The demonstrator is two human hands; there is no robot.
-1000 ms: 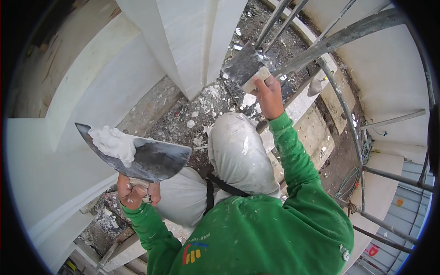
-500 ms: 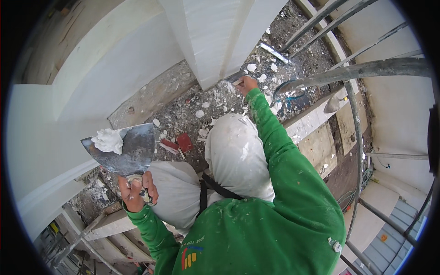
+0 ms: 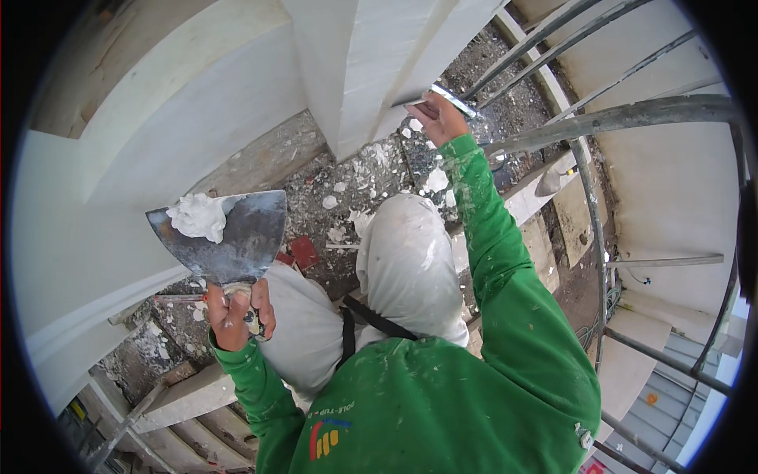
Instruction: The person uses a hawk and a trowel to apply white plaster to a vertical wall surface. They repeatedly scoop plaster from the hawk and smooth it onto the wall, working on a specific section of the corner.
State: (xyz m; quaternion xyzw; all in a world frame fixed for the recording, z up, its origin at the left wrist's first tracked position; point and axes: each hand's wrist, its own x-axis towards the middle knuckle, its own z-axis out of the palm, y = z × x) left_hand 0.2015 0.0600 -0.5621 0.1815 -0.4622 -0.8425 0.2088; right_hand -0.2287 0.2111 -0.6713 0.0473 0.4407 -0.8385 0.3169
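Observation:
My left hand (image 3: pixel 239 316) is closed round the handle of a wide putty knife (image 3: pixel 237 251). Its broad, stained metal blade lies tilted nearly flat, with a lump of white putty (image 3: pixel 197 217) heaped on its left part. Stretched far forward, my right hand (image 3: pixel 440 120) grips a smaller putty knife (image 3: pixel 408 102). Only its thin blade edge shows, against the right face of a white pillar (image 3: pixel 371 71); my fingers hide the handle.
Dried plaster flakes (image 3: pixel 437 180) litter the dirty ground. A silver metal strip (image 3: pixel 454 101) lies just beyond my right hand. Metal scaffold poles (image 3: pixel 616 125) cross on the right. A red block (image 3: pixel 304 251) sits ahead of my knees, and a white wall (image 3: pixel 213 118) stands on the left.
My right hand has moved up and right along the pillar face with the smaller putty knife. The wide putty knife stays in my left hand, slightly higher in view, with its putty.

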